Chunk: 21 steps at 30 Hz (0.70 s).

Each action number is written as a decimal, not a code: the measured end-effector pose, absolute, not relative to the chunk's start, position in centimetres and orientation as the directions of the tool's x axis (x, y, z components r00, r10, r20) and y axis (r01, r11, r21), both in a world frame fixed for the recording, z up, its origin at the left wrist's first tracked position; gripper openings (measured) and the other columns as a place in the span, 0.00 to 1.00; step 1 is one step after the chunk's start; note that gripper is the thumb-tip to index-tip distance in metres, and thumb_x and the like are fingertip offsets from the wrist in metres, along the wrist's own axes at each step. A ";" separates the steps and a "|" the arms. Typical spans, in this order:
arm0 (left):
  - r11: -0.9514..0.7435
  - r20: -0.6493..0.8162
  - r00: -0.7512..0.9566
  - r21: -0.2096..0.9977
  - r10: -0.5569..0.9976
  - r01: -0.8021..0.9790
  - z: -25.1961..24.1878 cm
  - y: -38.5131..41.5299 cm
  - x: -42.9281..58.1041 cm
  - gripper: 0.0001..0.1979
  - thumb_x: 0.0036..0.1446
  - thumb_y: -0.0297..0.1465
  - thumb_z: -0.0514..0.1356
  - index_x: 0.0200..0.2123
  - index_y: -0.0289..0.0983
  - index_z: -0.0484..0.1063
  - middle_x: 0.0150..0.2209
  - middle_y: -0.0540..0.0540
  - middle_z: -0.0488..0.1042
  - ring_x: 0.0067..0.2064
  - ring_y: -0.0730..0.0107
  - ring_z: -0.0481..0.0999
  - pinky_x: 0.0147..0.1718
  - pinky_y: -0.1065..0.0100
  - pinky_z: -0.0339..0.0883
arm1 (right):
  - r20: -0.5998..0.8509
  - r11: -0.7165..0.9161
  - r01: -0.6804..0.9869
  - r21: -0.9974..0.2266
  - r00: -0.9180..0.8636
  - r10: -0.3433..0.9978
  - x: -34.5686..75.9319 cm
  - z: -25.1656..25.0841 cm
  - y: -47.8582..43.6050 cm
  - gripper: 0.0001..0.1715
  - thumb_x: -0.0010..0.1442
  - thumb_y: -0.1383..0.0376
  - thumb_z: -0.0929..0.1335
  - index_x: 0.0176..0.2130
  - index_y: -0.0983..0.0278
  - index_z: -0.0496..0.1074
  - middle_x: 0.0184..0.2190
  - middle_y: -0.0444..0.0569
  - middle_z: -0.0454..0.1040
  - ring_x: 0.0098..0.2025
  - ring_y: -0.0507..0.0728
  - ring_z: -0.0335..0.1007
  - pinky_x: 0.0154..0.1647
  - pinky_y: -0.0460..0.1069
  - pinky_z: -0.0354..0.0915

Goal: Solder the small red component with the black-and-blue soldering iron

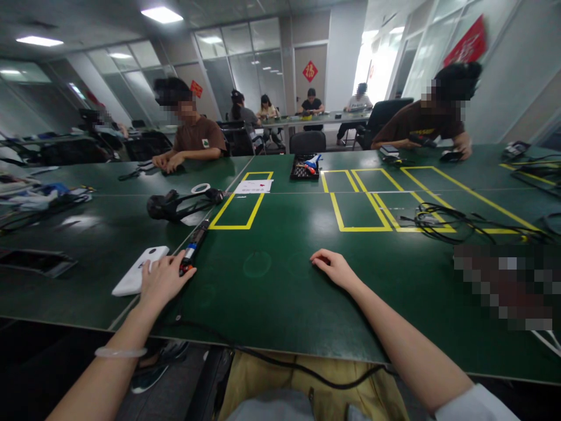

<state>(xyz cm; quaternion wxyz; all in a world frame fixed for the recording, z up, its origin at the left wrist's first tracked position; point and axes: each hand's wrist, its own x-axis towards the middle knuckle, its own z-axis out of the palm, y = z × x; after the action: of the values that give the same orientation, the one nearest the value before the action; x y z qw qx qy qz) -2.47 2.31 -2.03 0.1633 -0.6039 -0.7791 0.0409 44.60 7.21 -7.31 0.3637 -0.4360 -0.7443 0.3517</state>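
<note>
My left hand (163, 279) lies at the left, its thumb and forefinger closed around the lower end of a slim black tool with a blue band and an orange end, which looks like an electric screwdriver (195, 241). Its far tip points away from me. Partly under the same hand's outer fingers is a white flat box-like thing (134, 280). My right hand (336, 270) rests on the green table (272, 310) with its fingers curled together and nothing visible in them.
Beyond the screwdriver lie a black headset-like device (164, 207) and a roll of tape (200, 188). A black tray (305, 172) holds small items. Yellow tape frames (366, 229) mark the table. Tangled black cables (432, 219) lie right; a black cord (280, 363) hangs along the front edge. Co-workers sit opposite.
</note>
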 end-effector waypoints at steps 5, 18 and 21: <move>0.215 0.341 -0.118 -0.263 0.933 0.940 -1.9 0.7 -0.2 0.22 0.61 0.42 0.45 0.44 0.32 0.69 0.43 0.35 0.71 0.45 0.52 0.70 0.45 0.59 0.60 | 0.236 0.376 0.401 -0.835 -0.356 0.904 44.6 -7.5 7.3 0.10 0.60 0.62 0.64 0.37 0.63 0.74 0.31 0.46 0.75 0.32 0.54 0.69 0.34 0.48 0.62; -0.206 0.087 0.231 0.802 0.969 0.561 -0.8 4.1 18.0 0.16 0.60 0.41 0.51 0.45 0.38 0.69 0.32 0.49 0.72 0.34 0.71 0.72 0.37 0.68 0.65 | 0.176 0.309 0.313 -0.898 -0.386 0.905 44.6 -7.1 7.3 0.11 0.59 0.61 0.66 0.39 0.64 0.74 0.32 0.48 0.76 0.33 0.55 0.71 0.37 0.49 0.64; -0.192 0.047 0.367 0.908 0.929 0.372 -1.9 6.2 22.6 0.19 0.59 0.38 0.53 0.51 0.36 0.67 0.28 0.52 0.67 0.29 0.75 0.67 0.32 0.70 0.63 | 0.162 0.248 0.149 -0.957 -0.431 0.887 44.5 -7.1 7.4 0.15 0.58 0.58 0.67 0.43 0.65 0.71 0.32 0.48 0.76 0.32 0.53 0.71 0.37 0.49 0.65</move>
<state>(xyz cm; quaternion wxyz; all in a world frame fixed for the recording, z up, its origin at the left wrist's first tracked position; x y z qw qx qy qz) 22.65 6.18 -1.91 -0.4354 -0.7027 -0.4629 -0.3199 44.55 7.39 -7.09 0.3798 -0.3743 -0.6925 0.4859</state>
